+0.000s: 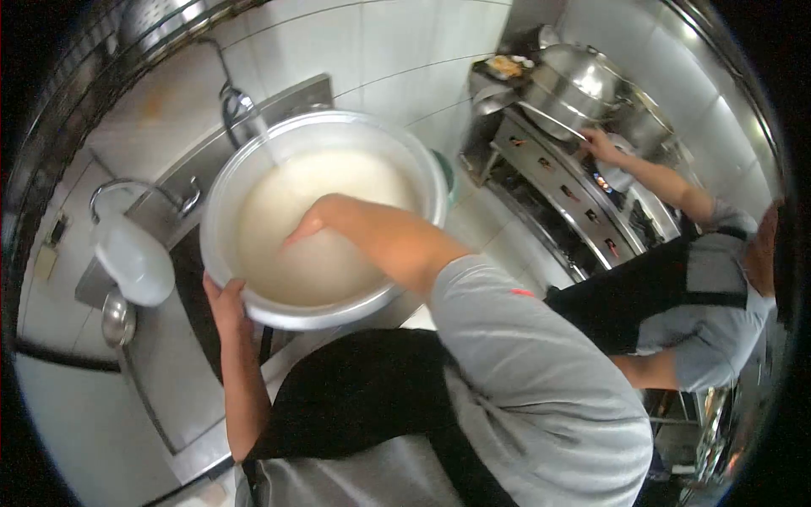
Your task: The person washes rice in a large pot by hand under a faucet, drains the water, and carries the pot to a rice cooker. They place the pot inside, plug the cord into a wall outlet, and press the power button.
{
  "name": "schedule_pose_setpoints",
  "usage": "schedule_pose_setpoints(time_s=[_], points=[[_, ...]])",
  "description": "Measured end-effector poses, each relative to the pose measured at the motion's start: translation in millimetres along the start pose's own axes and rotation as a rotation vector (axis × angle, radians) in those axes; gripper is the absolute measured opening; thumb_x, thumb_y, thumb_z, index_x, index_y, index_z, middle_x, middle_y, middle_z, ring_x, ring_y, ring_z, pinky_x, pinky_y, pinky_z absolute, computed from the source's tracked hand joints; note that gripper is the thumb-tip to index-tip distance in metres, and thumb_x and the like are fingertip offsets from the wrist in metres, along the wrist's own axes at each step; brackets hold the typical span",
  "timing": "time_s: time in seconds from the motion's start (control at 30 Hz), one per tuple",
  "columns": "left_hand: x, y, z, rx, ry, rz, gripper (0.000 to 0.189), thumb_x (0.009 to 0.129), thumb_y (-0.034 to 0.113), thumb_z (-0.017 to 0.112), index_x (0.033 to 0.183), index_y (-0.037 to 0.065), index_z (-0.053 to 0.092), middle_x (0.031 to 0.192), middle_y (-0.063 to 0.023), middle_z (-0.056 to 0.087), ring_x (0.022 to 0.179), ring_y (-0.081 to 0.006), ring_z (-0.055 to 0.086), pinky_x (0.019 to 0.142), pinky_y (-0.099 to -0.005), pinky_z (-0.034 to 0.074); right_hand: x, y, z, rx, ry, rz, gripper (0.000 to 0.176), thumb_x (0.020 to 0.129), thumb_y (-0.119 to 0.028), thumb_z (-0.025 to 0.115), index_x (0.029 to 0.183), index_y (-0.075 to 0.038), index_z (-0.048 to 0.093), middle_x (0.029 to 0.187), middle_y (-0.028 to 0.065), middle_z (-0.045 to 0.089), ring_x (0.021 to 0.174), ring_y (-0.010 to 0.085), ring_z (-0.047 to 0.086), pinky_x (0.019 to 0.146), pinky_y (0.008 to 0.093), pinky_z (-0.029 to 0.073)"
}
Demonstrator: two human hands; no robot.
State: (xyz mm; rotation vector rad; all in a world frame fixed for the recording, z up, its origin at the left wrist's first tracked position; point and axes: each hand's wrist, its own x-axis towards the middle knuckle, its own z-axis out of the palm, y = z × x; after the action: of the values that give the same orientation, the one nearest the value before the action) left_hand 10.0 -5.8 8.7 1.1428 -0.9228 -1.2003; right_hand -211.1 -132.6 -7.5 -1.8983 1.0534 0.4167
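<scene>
A big round silvery metal basin [221, 169] holds cloudy, whitish liquid [346, 173]. Its near-left rim is gripped by my left hand [226, 306]. Inside the basin, my right hand [319, 218] reaches into the liquid. The fingers are mostly under the surface, so what they touch is hidden. At the basin's far-left side, a tap [239, 103] lets a stream of water run down into the liquid.
Left of the basin are a second, curved tap [127, 182], a white rounded container [135, 260] and a metal ladle [118, 319]. To the right, a co-worker [710, 287] holds a long-handled utensil at a stove [566, 190] with large steel pots [574, 80] and a lit burner.
</scene>
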Motion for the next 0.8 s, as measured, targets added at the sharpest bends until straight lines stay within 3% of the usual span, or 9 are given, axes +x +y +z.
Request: schedule_pose_setpoints(time_s=[0.17, 0.23, 0.27, 0.33, 0.63, 0.73, 0.8], points=[[-6.5, 13.5, 9.2, -0.025, 0.012, -0.022, 0.071, 0.068, -0.003, 0.052, 0.134, 0.004, 0.024, 0.121, -0.0184, 0.044, 0.107, -0.0305, 0.048, 0.092, -0.0376, 0.039, -7.7, -7.6, -1.6, 0.005, 0.152, 0.073, 0.077, 0.080, -0.068, 0.039, 0.137, -0.017, 0.035, 0.144, 0.0098, 0.026, 0.133, 0.0264, 0.023, 0.107, 0.0381, 0.019], [-4.6, 11.4, 7.2, -0.015, 0.016, -0.029, 0.073, 0.067, -0.003, 0.052, 0.134, 0.004, 0.023, 0.122, -0.0193, 0.043, 0.109, -0.0313, 0.047, 0.093, -0.0383, 0.039, -13.9, -11.0, -13.5, -0.052, 0.059, 0.119, 0.082, 0.079, -0.070, 0.039, 0.139, -0.014, 0.029, 0.146, 0.0122, 0.020, 0.135, 0.0262, 0.017, 0.108, 0.0402, 0.014], [0.8, 6.0, 2.5, 0.021, 0.018, -0.006, 0.074, 0.067, -0.003, 0.052, 0.134, 0.002, 0.022, 0.123, -0.0194, 0.043, 0.109, -0.0317, 0.047, 0.092, -0.0388, 0.039, -14.4, -8.6, -11.8, 0.160, 0.021, 0.155, 0.089, 0.075, -0.072, 0.042, 0.140, -0.015, 0.025, 0.147, 0.0136, 0.015, 0.136, 0.0278, 0.011, 0.108, 0.0408, 0.012], [-0.2, 8.3, 2.3, 0.067, 0.049, -0.020, 0.072, 0.067, -0.002, 0.054, 0.133, 0.000, 0.023, 0.122, -0.0204, 0.044, 0.108, -0.0308, 0.048, 0.092, -0.0372, 0.039, -12.3, -3.8, -7.2, 0.372, -0.041, 0.226, 0.098, 0.070, -0.076, 0.044, 0.142, -0.015, 0.018, 0.148, 0.0151, 0.010, 0.137, 0.0298, 0.006, 0.108, 0.0438, 0.009], [3.1, -0.1, 0.8, -0.006, 0.108, 0.064, 0.071, 0.063, 0.000, 0.056, 0.129, -0.003, 0.029, 0.115, -0.0193, 0.048, 0.104, -0.0289, 0.050, 0.091, -0.0359, 0.040, -27.1, -16.2, -16.2, 0.262, -0.076, 0.322, 0.109, 0.061, -0.087, 0.037, 0.143, -0.020, 0.010, 0.149, 0.0100, 0.005, 0.137, 0.0290, 0.001, 0.102, 0.0614, 0.000], [3.8, 1.1, -1.9, 0.097, 0.133, 0.044, 0.072, 0.062, 0.000, 0.057, 0.128, -0.003, 0.029, 0.114, -0.0193, 0.049, 0.104, -0.0286, 0.050, 0.091, -0.0353, 0.039, -27.3, -17.7, -9.8, 0.305, -0.090, 0.261, 0.113, 0.061, -0.087, 0.036, 0.143, -0.014, 0.009, 0.148, 0.0155, 0.002, 0.136, 0.0331, -0.002, 0.102, 0.0616, -0.002], [3.1, -0.8, -2.9, 0.065, 0.123, 0.033, 0.074, 0.061, 0.002, 0.057, 0.129, -0.003, 0.028, 0.114, -0.0201, 0.049, 0.104, -0.0285, 0.051, 0.090, -0.0351, 0.039, -24.9, -17.4, -12.4, 0.307, -0.068, 0.375, 0.113, 0.061, -0.085, 0.042, 0.142, -0.010, 0.015, 0.147, 0.0157, 0.009, 0.136, 0.0310, 0.003, 0.104, 0.0565, 0.002]])
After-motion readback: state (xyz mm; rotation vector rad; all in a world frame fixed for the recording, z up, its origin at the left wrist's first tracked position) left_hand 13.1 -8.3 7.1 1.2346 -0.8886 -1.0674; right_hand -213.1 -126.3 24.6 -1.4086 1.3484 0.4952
